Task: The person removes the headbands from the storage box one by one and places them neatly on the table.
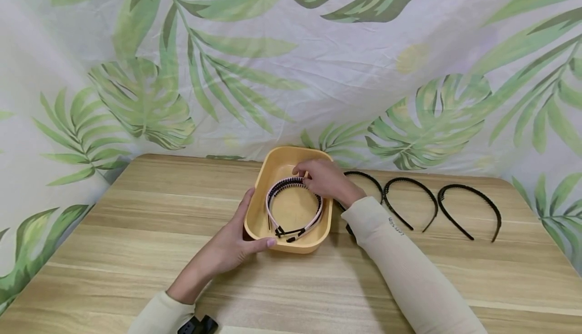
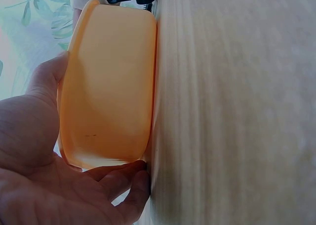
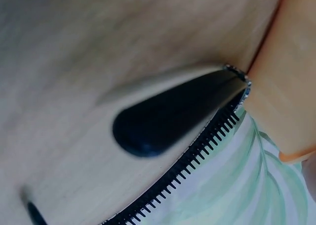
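Note:
A yellow rectangular tub (image 1: 251, 212) stands on the table, with several headbands (image 1: 267, 205) inside, pink and black, toothed along the inner edge and overlapping in a ring. My left hand (image 1: 229, 248) grips the tub at its near left corner, thumb at the front rim and fingers along the left side. In the left wrist view, the left hand (image 2: 34, 151) curves around the tub's smooth outer wall (image 2: 111, 81). Inside the tub, my right hand (image 1: 325, 180) has bent fingers at the headbands' upper right; I cannot tell whether they pinch one.
To the tub's right, three black headbands lie in a row: one partly behind my right wrist (image 1: 364, 175), a middle one (image 1: 416, 180) and a far right one (image 1: 477, 191). A leaf-print cloth (image 1: 254, 86) hangs behind the wooden table (image 1: 136, 253).

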A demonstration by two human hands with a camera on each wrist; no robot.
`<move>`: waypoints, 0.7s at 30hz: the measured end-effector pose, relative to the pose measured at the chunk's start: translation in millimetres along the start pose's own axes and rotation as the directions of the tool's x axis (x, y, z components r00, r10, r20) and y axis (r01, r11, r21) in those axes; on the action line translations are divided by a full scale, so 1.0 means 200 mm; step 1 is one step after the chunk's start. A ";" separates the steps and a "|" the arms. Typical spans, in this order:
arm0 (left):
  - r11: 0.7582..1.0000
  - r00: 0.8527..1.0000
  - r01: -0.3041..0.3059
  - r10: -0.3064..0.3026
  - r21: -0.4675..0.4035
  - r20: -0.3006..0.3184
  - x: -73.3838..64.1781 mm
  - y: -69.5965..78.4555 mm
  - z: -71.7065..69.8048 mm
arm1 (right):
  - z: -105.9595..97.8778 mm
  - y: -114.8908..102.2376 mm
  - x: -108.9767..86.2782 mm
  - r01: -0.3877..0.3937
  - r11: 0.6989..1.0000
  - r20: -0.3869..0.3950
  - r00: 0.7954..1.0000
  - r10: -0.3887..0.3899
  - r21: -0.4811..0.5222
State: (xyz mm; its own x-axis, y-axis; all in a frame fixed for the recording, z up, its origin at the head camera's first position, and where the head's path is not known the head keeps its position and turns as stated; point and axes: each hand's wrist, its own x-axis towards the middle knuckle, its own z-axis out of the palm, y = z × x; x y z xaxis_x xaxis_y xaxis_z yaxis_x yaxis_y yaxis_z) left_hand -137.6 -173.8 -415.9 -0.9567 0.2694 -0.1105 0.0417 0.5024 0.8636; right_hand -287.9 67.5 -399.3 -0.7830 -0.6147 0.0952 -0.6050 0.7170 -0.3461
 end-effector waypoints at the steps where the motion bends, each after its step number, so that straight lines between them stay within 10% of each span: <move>1: 1.000 1.000 -0.002 0.002 0.000 -0.001 0.00 0.00 0.00 | 0.00 0.00 0.00 0.004 1.000 -0.001 1.000 -0.004 0.001; 21: 1.000 1.000 0.014 -0.014 0.001 -0.002 0.00 0.00 0.00 | 0.00 0.02 0.01 -0.016 0.991 -0.014 1.000 0.019 0.135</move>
State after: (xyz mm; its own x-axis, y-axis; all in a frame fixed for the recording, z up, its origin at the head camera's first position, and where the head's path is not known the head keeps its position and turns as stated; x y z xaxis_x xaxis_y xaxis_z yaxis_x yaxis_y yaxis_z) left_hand -137.9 -173.6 -415.4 -0.9578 0.2603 -0.1220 0.0281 0.5070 0.8615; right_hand -292.5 69.3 -400.2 -0.7961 -0.5965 0.1022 -0.5671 0.6763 -0.4702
